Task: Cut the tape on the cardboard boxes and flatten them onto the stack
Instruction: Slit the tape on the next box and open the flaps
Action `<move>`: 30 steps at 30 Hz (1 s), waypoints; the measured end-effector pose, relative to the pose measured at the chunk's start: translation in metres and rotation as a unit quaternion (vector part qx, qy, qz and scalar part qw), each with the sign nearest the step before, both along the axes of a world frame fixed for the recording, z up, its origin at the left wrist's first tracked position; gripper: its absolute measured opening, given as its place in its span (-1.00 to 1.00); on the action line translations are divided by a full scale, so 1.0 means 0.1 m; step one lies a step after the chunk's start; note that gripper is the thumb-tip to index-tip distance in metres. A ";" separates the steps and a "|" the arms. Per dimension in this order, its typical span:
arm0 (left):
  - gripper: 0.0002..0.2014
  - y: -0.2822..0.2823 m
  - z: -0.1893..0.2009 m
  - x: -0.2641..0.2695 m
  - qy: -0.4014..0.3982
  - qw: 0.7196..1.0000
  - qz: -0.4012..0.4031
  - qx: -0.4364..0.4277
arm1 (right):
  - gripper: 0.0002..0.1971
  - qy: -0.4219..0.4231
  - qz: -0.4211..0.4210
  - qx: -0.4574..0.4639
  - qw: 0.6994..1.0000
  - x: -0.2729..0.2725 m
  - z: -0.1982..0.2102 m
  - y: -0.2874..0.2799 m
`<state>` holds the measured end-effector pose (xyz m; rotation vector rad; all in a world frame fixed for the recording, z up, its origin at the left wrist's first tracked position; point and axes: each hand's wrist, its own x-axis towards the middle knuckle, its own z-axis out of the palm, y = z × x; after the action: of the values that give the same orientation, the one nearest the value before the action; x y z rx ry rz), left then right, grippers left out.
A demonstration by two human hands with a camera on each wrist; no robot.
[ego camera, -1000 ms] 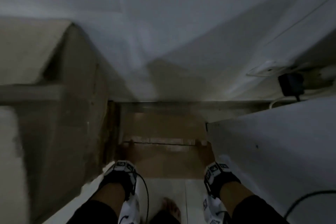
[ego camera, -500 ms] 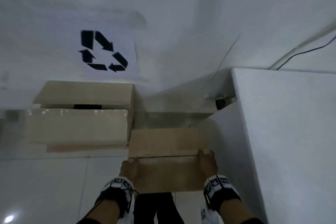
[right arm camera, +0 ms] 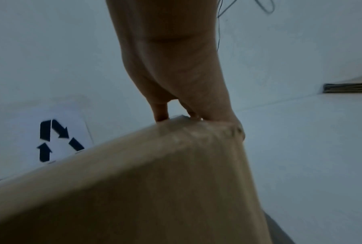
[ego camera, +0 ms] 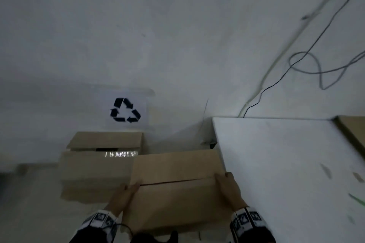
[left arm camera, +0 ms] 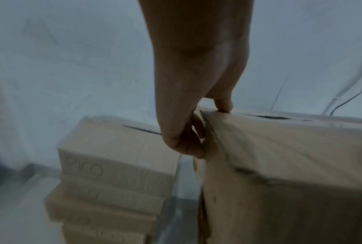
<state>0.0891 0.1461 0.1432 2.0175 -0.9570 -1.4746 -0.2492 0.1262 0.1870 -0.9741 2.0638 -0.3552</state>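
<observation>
A closed brown cardboard box (ego camera: 177, 189) hangs in front of me, held between both hands. My left hand (ego camera: 123, 195) grips its left end, thumb on top and fingers curled round the side (left arm camera: 188, 132). My right hand (ego camera: 229, 189) grips the right end, thumb on the top edge (right arm camera: 196, 118). A dark seam runs across the box top (ego camera: 173, 182). To its left a stack of cardboard boxes (ego camera: 98, 163) stands on the floor against the wall, the top one with a flap raised; in the left wrist view the stack (left arm camera: 113, 181) shows several layers.
A white table (ego camera: 286, 173) stands close on the right, its edge beside the held box, with a flat piece of cardboard (ego camera: 353, 132) at its far corner. A recycling sign (ego camera: 125, 110) hangs on the white wall. Cables (ego camera: 308, 65) run down the wall.
Both hands have lifted the box up from the floor between the stack and the table. My view has risen from the floor to the wall.
</observation>
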 end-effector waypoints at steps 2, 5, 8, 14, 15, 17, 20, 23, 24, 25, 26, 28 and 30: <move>-0.54 -0.03 0.25 -0.05 -0.023 0.999 0.015 -0.037 | -0.47 -0.013 -0.006 -0.057 0.998 -0.13 0.15 -0.02; -0.51 -0.12 0.67 -0.24 0.009 0.992 0.030 -0.120 | -0.50 -0.040 -0.019 -0.124 0.991 -0.38 0.40 -0.05; -0.45 -0.27 0.90 -0.53 0.043 0.985 0.005 -0.168 | -0.48 -0.045 -0.060 -0.147 0.986 -0.71 0.60 -0.03; -0.54 -0.41 1.10 -1.80 0.051 0.971 -0.068 -0.224 | -0.56 -0.003 -0.109 -0.239 0.965 -1.90 0.91 0.35; -0.60 -0.39 1.13 -2.05 0.037 0.969 -0.084 -0.231 | -0.57 -0.003 -0.109 -0.257 0.960 -2.13 0.93 0.44; -0.65 -0.31 1.18 -2.51 -0.017 0.962 -0.127 -0.242 | -0.56 -0.001 -0.120 -0.274 0.954 -2.59 0.94 0.62; -0.58 -0.15 1.15 -3.13 -0.049 0.953 -0.185 -0.236 | -0.53 -0.024 -0.159 -0.277 0.947 -3.24 0.85 0.93; -0.37 0.02 1.01 -3.65 -0.004 0.950 -0.207 -0.233 | -0.61 -0.127 -0.203 -0.302 0.923 -3.71 0.74 1.22; -0.33 0.09 1.01 -3.81 0.030 0.953 -0.203 -0.224 | -0.63 -0.151 -0.213 -0.301 0.917 -3.81 0.75 1.33; -0.34 0.16 1.03 -3.97 0.066 0.955 -0.195 -0.211 | -0.65 -0.164 -0.213 -0.301 0.915 -3.90 0.74 1.42; -0.37 0.23 1.08 -4.11 0.105 0.959 -0.185 -0.186 | -0.64 -0.165 -0.202 -0.299 0.918 -3.97 0.74 1.52; -0.42 0.33 1.19 -4.31 0.201 0.958 -0.159 -0.129 | -0.42 -0.146 -0.182 -0.340 0.911 -4.09 0.70 1.67; -0.37 0.32 1.22 -4.41 0.286 0.948 -0.108 -0.091 | -0.09 -0.171 -0.204 -0.371 0.890 -4.17 0.67 1.76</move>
<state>-0.3517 0.1780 0.2655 1.2661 -1.0268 -1.8638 -0.6660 0.3023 0.2541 -0.7920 1.7931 -1.5112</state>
